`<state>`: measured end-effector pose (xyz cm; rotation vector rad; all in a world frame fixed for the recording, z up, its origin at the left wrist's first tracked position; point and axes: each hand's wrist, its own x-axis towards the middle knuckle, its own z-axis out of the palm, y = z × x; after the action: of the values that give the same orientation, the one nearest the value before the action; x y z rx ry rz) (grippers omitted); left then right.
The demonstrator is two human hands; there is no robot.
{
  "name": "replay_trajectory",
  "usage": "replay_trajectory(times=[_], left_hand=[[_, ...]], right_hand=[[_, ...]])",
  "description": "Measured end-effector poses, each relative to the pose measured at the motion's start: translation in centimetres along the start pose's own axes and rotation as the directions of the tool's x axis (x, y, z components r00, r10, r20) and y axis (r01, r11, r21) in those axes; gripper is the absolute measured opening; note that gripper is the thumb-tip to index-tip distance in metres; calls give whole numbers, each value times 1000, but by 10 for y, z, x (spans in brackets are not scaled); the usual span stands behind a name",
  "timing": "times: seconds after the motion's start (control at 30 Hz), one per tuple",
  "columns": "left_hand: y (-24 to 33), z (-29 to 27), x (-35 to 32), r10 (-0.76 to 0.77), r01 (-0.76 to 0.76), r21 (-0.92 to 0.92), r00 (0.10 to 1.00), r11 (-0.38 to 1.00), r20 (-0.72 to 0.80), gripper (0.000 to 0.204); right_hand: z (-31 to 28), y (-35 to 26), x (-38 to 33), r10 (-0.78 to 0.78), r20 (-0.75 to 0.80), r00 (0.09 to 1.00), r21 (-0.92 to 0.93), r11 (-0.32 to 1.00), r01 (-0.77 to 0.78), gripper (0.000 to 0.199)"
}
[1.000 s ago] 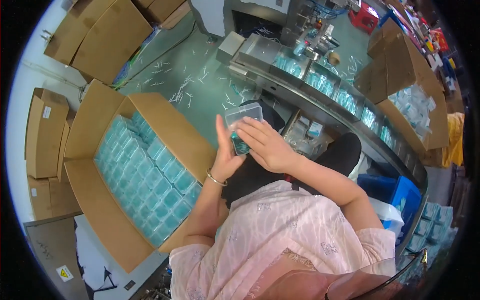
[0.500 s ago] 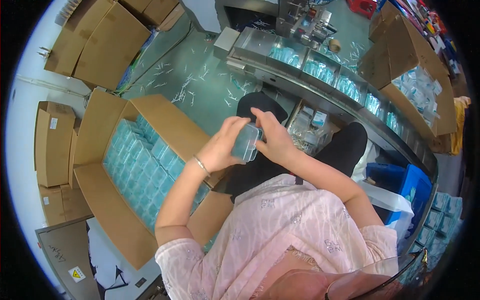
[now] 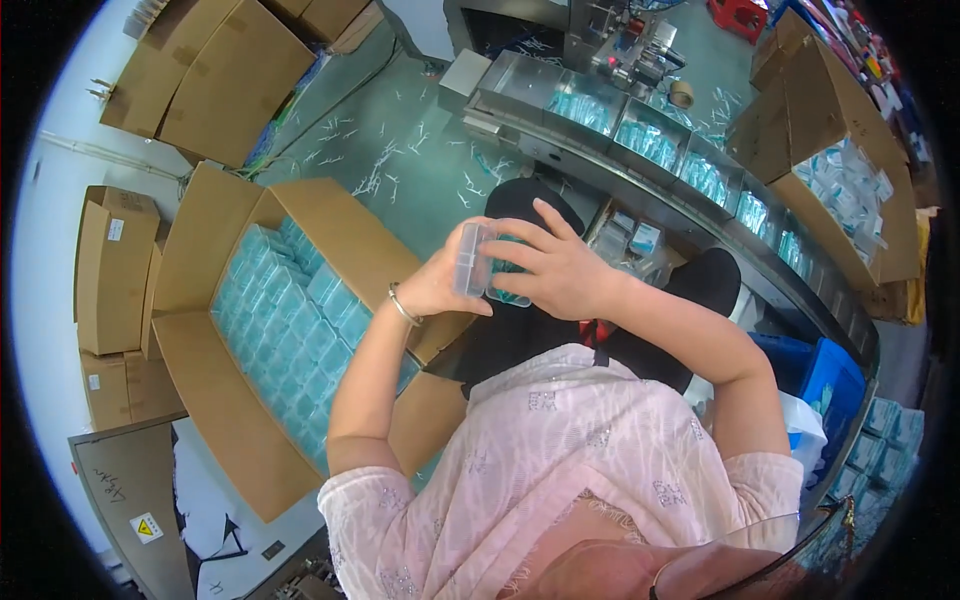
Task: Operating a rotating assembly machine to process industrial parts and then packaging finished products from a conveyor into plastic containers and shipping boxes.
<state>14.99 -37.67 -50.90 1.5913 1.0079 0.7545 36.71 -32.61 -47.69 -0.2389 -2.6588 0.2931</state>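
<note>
Above my lap I hold a small clear plastic box (image 3: 470, 262) between both hands. It looks opened out, with a clear panel upright on the left and a part with teal contents showing beside my fingers. My left hand (image 3: 438, 284), a bracelet on its wrist, is closed around the box's left side. From the right, my right hand (image 3: 565, 268) grips the other part, its middle fingers reaching over the box and its index finger raised. Those fingers partly hide the contents. Left of my hands, a large open carton (image 3: 235, 410) holds rows of similar teal-filled boxes (image 3: 290, 320).
A metal machine trough (image 3: 600, 150) with compartments of teal pieces curves from ahead to my right. Beyond it stands a carton of clear boxes (image 3: 845, 190). A blue bin (image 3: 830, 375) sits by my right elbow. White branching scraps (image 3: 375, 180) litter the floor.
The box, closed half a second ago, now appears opened, with a panel raised at its left. My right hand has shifted its fingers over it. The view has moved slightly.
</note>
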Motion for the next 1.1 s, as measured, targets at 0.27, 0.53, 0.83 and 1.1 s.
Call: replay_trajectory(times=[0.27, 0.53, 0.83, 1.1], left_hand=[[6, 2, 6, 1, -1, -15, 999, 1000, 52, 108], [15, 0, 2, -79, 79, -83, 997, 993, 0, 101], [41, 25, 14, 37, 27, 462, 991, 886, -130, 97], [40, 25, 0, -62, 143, 601, 986, 786, -154, 98]], right_hand=[[-6, -1, 3, -64, 177, 982, -56, 996, 75, 30], [-16, -1, -6, 212, -52, 976, 218, 956, -196, 55], [37, -10, -9, 612, -228, 757, 539, 727, -426, 37], [30, -9, -6, 667, 68, 742, 756, 451, -475, 80]])
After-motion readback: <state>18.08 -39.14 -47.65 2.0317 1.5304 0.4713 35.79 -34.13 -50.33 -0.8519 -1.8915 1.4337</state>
